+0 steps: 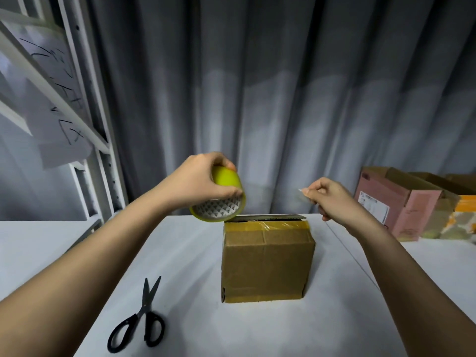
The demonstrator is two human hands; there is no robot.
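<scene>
The white table [195, 318] fills most of my view, and 1 brown cardboard box [266, 266] stands in the middle of it, right in front of me. A band of shiny tape already runs along the box's near top edge. Behind that edge I see a dark gap, so I judge the lid is not sealed down yet. Off to the right, well apart, a few other boxes [401, 202] sit against the curtain.

My 2 hands are raised above the box. My left hand [198, 181] has its fingers curled round the yellow-green tape roll [224, 199], holding it tilted just over the box's far left corner, not touching it as far as I can tell. My right hand [332, 199] pinches the free tape end [300, 194] between thumb and fingertips, above the far right corner. The clear strip between them is nearly invisible.

The black scissors [140, 320] lie closed on the table to my left, untouched.

So I reckon I'm at the start: strip drawn out, but laying it down, pressing and cutting are all left.
</scene>
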